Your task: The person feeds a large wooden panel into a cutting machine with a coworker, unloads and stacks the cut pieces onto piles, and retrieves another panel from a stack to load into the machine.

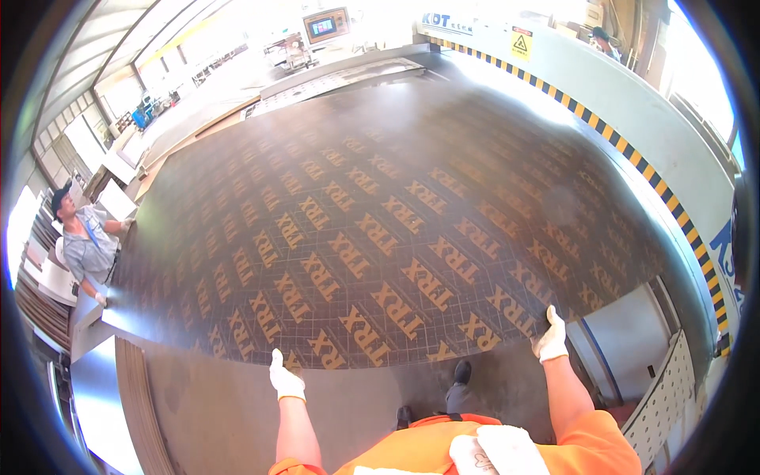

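Note:
A large dark brown panel (380,214), glossy and printed all over with rows of lighter marks, spreads out before me. My left hand (286,377), in a white glove, grips its near edge left of my body. Farther right, my right hand (550,339), gloved the same way, holds that edge near the panel's right corner. Both thumbs lie on top; the other fingers are mostly hidden under the panel. At the far left a person (87,241) in a grey shirt and dark cap has both hands at the panel's left edge.
A long pale machine beam (633,111) with a yellow-and-black striped edge runs along the right. A control screen (324,28) stands at the back. Lower right is a perforated metal table (663,400); stacked boards (142,404) stand at lower left. Another person (603,41) shows behind the beam.

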`<state>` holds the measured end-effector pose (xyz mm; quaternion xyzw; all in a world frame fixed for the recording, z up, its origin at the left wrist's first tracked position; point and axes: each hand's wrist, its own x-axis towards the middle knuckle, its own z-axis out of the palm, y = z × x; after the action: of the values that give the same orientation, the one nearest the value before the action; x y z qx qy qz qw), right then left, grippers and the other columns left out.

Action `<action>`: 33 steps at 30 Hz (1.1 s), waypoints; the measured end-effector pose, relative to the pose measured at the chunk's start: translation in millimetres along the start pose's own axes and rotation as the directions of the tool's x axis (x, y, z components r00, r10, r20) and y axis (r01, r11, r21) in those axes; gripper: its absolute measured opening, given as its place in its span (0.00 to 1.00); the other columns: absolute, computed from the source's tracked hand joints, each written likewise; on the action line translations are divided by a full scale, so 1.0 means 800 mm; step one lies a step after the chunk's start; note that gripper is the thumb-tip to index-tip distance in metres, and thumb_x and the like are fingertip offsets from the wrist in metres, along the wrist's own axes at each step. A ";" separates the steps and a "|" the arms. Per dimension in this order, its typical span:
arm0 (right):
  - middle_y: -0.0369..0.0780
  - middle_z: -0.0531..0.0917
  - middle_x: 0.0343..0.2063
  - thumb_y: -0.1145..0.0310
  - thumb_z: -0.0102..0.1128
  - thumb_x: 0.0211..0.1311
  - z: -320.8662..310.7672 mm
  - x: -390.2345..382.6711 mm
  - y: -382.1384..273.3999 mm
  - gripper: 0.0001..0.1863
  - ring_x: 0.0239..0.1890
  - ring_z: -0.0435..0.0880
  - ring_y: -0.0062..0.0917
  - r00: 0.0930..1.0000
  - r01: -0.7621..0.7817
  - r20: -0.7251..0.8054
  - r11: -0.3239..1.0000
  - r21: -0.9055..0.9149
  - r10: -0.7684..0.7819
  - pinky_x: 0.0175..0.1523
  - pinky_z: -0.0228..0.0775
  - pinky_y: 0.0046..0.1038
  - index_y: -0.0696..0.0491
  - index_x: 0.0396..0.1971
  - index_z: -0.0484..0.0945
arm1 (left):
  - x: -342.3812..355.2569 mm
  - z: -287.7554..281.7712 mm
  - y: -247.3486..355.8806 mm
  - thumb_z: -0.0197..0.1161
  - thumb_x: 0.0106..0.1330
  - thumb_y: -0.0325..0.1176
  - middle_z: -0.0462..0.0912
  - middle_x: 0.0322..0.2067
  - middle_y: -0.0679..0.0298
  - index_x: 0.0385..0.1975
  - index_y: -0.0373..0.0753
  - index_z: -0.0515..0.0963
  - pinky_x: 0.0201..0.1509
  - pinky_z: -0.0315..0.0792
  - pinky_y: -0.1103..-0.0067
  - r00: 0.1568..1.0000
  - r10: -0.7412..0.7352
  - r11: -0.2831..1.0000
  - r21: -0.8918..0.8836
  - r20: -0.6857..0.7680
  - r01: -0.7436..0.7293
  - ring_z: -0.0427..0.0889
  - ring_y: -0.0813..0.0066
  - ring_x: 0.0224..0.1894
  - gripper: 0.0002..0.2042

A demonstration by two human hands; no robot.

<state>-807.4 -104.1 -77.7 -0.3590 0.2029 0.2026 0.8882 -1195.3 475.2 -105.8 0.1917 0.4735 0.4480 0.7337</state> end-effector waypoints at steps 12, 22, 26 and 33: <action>0.43 0.85 0.70 0.54 0.64 0.84 0.057 0.093 -0.002 0.26 0.71 0.82 0.44 0.995 -0.061 -0.081 0.987 -0.147 0.050 0.79 0.69 0.51 0.55 0.71 0.80 | 0.001 -0.047 -0.063 0.71 0.81 0.47 0.87 0.64 0.54 0.67 0.30 0.81 0.72 0.79 0.55 0.957 0.134 0.988 0.104 -0.256 -0.111 0.87 0.53 0.63 0.27; 0.45 0.87 0.67 0.59 0.62 0.85 0.052 0.121 -0.019 0.23 0.67 0.85 0.44 0.995 -0.098 -0.042 0.991 -0.087 0.095 0.77 0.72 0.50 0.57 0.68 0.82 | -0.027 -0.002 -0.101 0.65 0.82 0.55 0.82 0.72 0.53 0.71 0.26 0.78 0.80 0.70 0.61 0.768 0.316 0.948 0.225 -0.557 -0.226 0.81 0.55 0.70 0.34; 0.44 0.90 0.64 0.62 0.64 0.83 0.068 0.127 -0.024 0.21 0.65 0.87 0.42 0.992 -0.127 -0.021 0.988 -0.087 0.126 0.77 0.73 0.47 0.58 0.67 0.83 | -0.028 0.021 -0.107 0.66 0.80 0.59 0.80 0.74 0.51 0.72 0.26 0.76 0.81 0.68 0.61 0.732 0.375 0.920 0.325 -0.569 -0.219 0.80 0.55 0.71 0.38; 0.39 0.94 0.46 0.50 0.72 0.77 0.057 0.111 -0.067 0.21 0.45 0.92 0.39 0.972 -0.231 -0.157 0.805 -0.546 0.172 0.55 0.82 0.49 0.55 0.51 0.89 | -0.053 0.047 -0.110 0.59 0.85 0.56 0.59 0.85 0.41 0.85 0.29 0.56 0.88 0.59 0.55 0.543 0.832 0.058 0.992 -0.112 0.116 0.60 0.43 0.85 0.43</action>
<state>-696.3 -87.8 -62.3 -0.5899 0.2155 0.3281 0.7056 -1126.8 399.2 -127.8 0.5420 0.7962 0.2678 0.0256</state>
